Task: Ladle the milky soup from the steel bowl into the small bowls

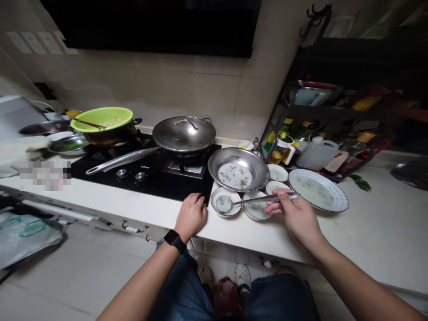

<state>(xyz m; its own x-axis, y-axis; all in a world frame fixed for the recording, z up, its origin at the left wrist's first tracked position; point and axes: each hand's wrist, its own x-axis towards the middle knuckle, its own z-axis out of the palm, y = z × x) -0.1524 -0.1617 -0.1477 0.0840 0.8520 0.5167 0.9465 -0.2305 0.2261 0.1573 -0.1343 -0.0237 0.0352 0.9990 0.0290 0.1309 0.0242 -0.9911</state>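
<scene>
1. Right hand (294, 218): fingers clenched around the handle of a metal spoon (267, 199), thumb on top, grip closed. Handle runs level, to the right of the small bowl (227, 215).
2. Spoon head lies inside the small bowl, over a thin pale liquid with green flecks. Whether it touches the bowl's floor cannot be told.
3. Left hand (191, 216): released, holding nothing. Fingers loosely curved, resting on the white counter (374, 232), just left of the small bowl. Black watch (174, 241) on that wrist.
4. Just right of the small bowl, beneath the spoon: white dish (254, 211), with residue.
5. Behind the small bowl: steel basin (238, 150), holding the same pale liquid with flecks.
6. Further right of the small bowl: blue-rimmed plate (344, 205), smeared with similar liquid.
7. Left of the small bowl and further back: black stove (150, 187), carrying a lidded wok (183, 133). Further left, green basin (102, 119) sits on a dark pot, chopsticks across it.
</scene>
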